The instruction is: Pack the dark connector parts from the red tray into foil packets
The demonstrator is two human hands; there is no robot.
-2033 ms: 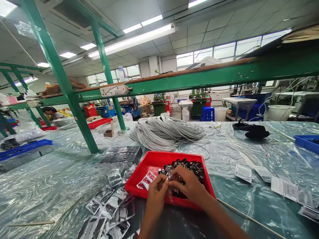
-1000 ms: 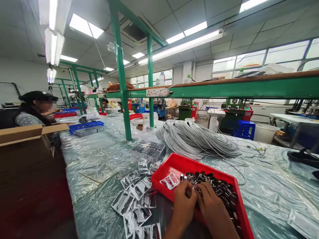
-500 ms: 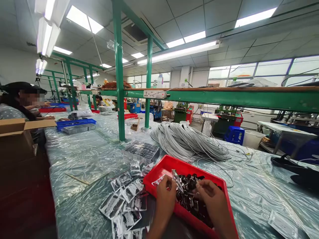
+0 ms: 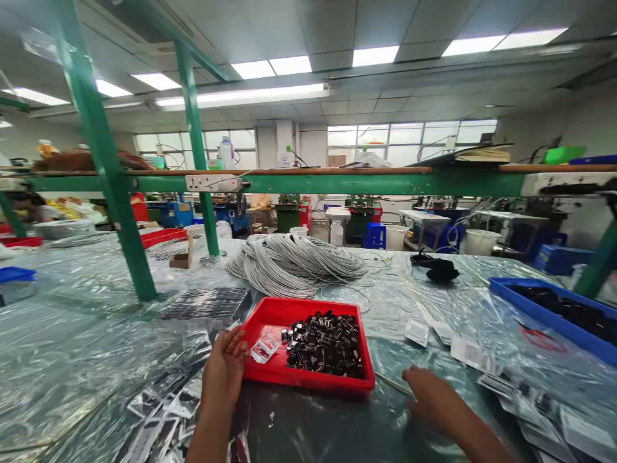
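Note:
A red tray [image 4: 308, 381] stands before me, with a heap of small black pieces [image 4: 325, 344] with shiny metal parts in its right portion. In its left portion lies a small clear packet [image 4: 265, 348]. My left hand [image 4: 226, 360] is at the tray's left wall, fingers loosely bent and apart, with nothing visible in them. To the right of the tray, my right hand [image 4: 431, 395] hovers low over the table, smeared by motion. Its fingertips are near a thin pale strip [image 4: 393, 384]; whether they hold anything cannot be made out.
Flat packets [image 4: 178, 402] lie loosely at the left, and a row of white packets [image 4: 513, 386] runs along the right. Behind the tray are a coil of grey cable [image 4: 294, 263] and a clear box [image 4: 207, 303]. A blue tray [image 4: 554, 315] and a green post [image 4: 108, 173] flank the table.
The view has swung right. My left hand has let go of a clear packet and moved to the tray's left wall. My right hand has left the black pieces and moved right, outside the tray.

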